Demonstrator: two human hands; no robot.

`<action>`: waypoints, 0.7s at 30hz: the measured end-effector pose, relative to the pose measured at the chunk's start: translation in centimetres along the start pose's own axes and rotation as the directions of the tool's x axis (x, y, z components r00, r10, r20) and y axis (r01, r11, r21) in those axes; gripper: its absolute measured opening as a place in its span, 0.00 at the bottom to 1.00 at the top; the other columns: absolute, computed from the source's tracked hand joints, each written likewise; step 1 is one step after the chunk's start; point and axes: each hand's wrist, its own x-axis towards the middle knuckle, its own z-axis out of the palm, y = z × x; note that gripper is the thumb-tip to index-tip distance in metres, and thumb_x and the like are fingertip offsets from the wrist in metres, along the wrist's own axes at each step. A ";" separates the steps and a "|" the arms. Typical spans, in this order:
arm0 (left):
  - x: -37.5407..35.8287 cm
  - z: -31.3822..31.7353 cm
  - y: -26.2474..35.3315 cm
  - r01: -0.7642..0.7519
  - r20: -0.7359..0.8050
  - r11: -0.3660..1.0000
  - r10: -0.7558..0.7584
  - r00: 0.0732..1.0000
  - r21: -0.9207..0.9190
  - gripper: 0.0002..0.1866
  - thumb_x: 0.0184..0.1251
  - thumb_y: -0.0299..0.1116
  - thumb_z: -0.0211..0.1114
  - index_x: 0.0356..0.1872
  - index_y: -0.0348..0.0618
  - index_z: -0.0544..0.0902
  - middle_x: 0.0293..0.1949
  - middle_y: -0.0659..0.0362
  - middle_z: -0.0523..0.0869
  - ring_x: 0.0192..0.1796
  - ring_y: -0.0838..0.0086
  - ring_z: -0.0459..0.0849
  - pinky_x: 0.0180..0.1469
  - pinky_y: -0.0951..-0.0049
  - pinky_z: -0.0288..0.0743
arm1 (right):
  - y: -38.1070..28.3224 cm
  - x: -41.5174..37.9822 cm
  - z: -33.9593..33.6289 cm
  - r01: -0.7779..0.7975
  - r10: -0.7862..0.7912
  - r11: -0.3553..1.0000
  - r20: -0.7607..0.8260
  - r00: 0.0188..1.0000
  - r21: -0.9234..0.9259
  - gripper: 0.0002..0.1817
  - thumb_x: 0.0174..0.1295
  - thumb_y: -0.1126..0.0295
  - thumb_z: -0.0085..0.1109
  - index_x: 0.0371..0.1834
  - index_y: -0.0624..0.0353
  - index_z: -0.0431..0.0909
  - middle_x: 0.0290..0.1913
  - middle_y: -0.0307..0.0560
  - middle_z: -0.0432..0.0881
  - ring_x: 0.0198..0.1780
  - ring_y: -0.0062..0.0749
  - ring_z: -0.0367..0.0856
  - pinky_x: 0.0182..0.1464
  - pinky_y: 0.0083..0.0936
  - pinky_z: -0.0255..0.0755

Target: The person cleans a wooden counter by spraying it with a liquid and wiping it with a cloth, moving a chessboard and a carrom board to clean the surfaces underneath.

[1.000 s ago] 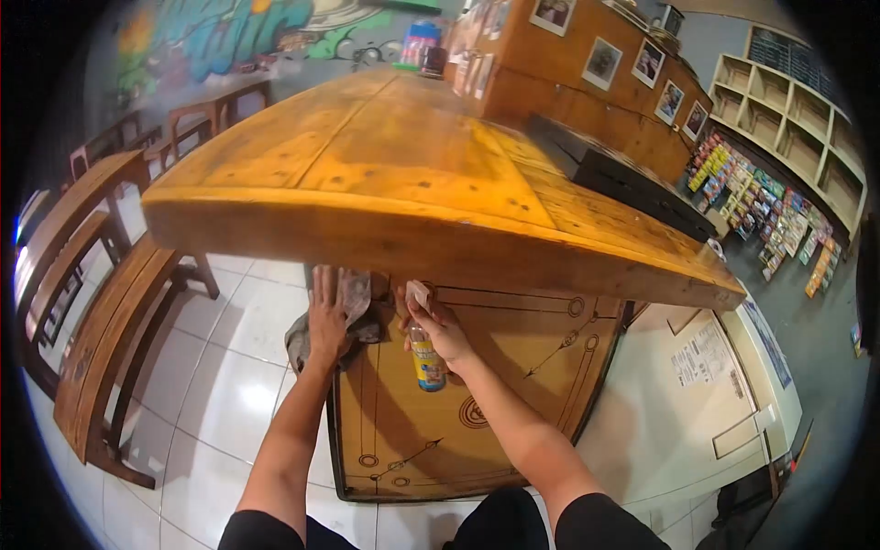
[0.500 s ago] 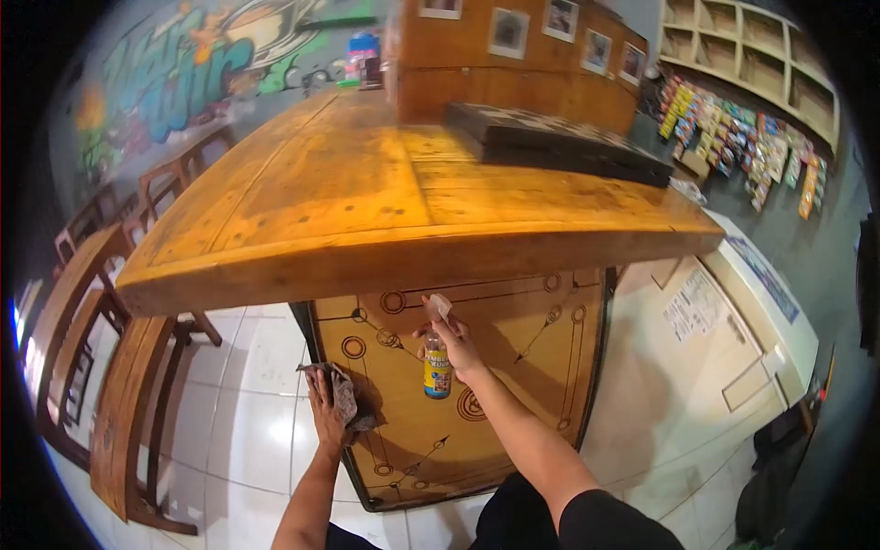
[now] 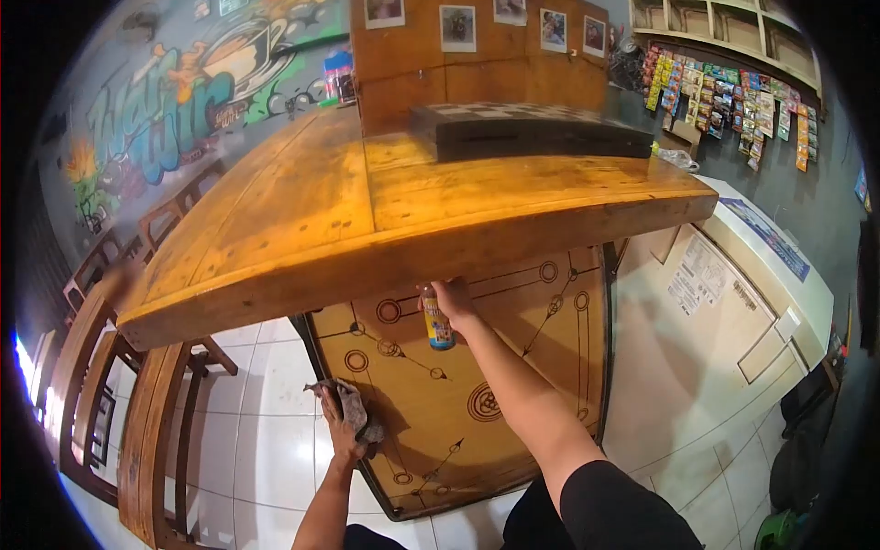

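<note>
The largest thing is the wooden worktop, running across the scene with its thick edge on the near side. Beyond it stands a brown partition. To the right is a white chest, its lid at the far end of the visible side.

The board, tan with a dark frame and line-and-circle markings, sits lower than the worktop, on its near side; the worktop's edge hides the board's far part. At the left, over white tiles, is a wooden bench. A black case with a checkered top rests on the worktop, toward the right.

The cloth, grey and crumpled, is at the board's left edge, partly over the frame. The person's hands are well apart. The left hand lies against the cloth; whether its fingers grip it cannot be told. The right hand is wrapped around the bottle, above the board and just beside the worktop's near edge. The bottle, smallest here, has a yellow and blue label.
</note>
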 end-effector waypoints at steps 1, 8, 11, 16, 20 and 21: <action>0.2 0.0 0.8 0.065 0.034 0.992 -0.069 0.997 0.105 0.49 0.51 0.61 0.58 0.73 0.41 0.63 0.77 0.39 0.40 0.78 0.38 0.37 0.77 0.42 0.33 | -0.3 -0.2 0.5 0.041 -0.041 0.999 -0.030 0.999 0.008 0.18 0.65 0.55 0.62 0.42 0.61 0.76 0.33 0.44 0.83 0.20 0.29 0.80 0.22 0.26 0.74; 9.2 2.7 3.2 0.533 -0.420 0.845 -0.469 0.777 0.044 0.44 0.58 0.58 0.57 0.71 0.39 0.63 0.73 0.41 0.58 0.75 0.39 0.49 0.75 0.40 0.40 | -0.7 -10.8 0.0 0.081 -0.041 0.971 -0.173 0.984 0.226 0.26 0.65 0.52 0.62 0.58 0.59 0.72 0.43 0.45 0.81 0.31 0.27 0.82 0.24 0.28 0.77; 16.9 3.5 4.7 -0.038 -0.544 0.993 0.092 0.834 0.111 0.37 0.60 0.52 0.62 0.69 0.44 0.69 0.69 0.42 0.65 0.72 0.43 0.58 0.73 0.47 0.50 | 0.2 -13.4 -1.3 0.071 -0.035 0.985 -0.216 0.976 0.160 0.29 0.66 0.50 0.60 0.62 0.59 0.69 0.42 0.47 0.81 0.31 0.28 0.81 0.27 0.27 0.77; 25.8 4.3 7.5 -0.039 0.089 0.947 0.071 0.994 -0.320 0.40 0.61 0.63 0.59 0.69 0.48 0.67 0.71 0.46 0.63 0.72 0.46 0.60 0.73 0.46 0.49 | 0.6 -14.7 -1.9 0.099 -0.090 0.994 -0.203 0.975 0.034 0.27 0.69 0.52 0.56 0.62 0.60 0.68 0.35 0.49 0.79 0.27 0.28 0.80 0.29 0.26 0.77; 23.9 4.4 1.8 -0.179 -0.057 0.982 0.182 0.982 0.052 0.41 0.60 0.68 0.57 0.67 0.50 0.70 0.67 0.47 0.69 0.71 0.46 0.62 0.73 0.44 0.48 | 0.1 -14.4 -2.7 0.066 -0.072 0.997 -0.118 0.990 -0.047 0.28 0.70 0.53 0.54 0.65 0.61 0.66 0.46 0.51 0.80 0.34 0.29 0.81 0.29 0.27 0.78; 23.5 -1.2 5.8 0.109 0.118 0.972 -0.136 0.984 0.209 0.42 0.60 0.66 0.59 0.67 0.47 0.70 0.67 0.45 0.69 0.71 0.45 0.61 0.73 0.44 0.48 | -0.2 -13.9 -2.3 0.085 -0.091 0.994 -0.105 0.990 -0.065 0.28 0.70 0.54 0.54 0.66 0.60 0.64 0.54 0.51 0.77 0.38 0.29 0.81 0.29 0.28 0.79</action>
